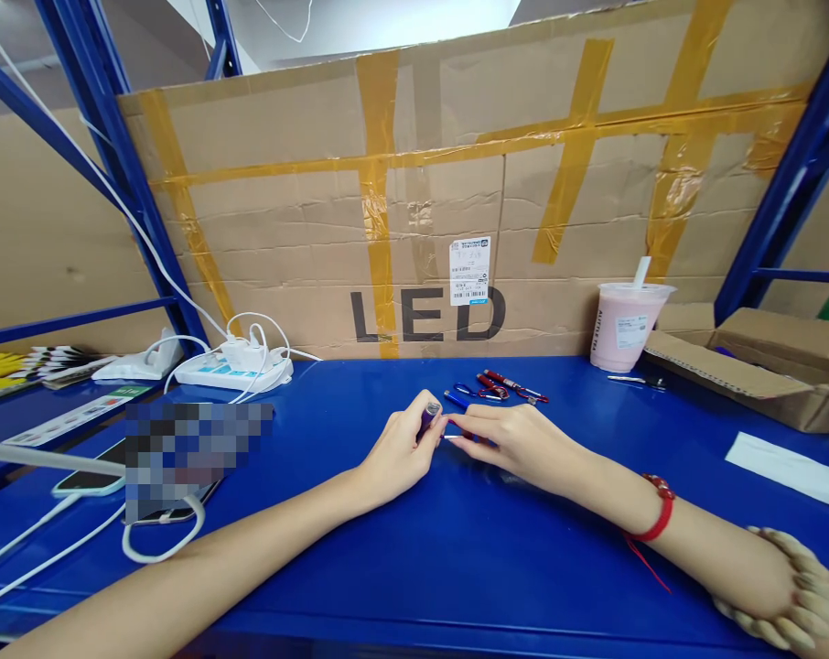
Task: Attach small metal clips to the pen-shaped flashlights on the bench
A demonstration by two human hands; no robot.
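My left hand rests on the blue table, fingers curled round a small purple cylinder with a silver end. My right hand lies beside it, fingertips pinched on a thin silver-and-red piece that points at the cylinder. Just beyond the hands lie a few small blue and red pen-like pieces with clips. A red cord bracelet sits on my right wrist.
A pink drink cup with a straw stands at the back right, next to an open cardboard box. A white power strip with plugs and cables lies back left. Phones lie at the left. A taped cardboard wall marked LED stands behind.
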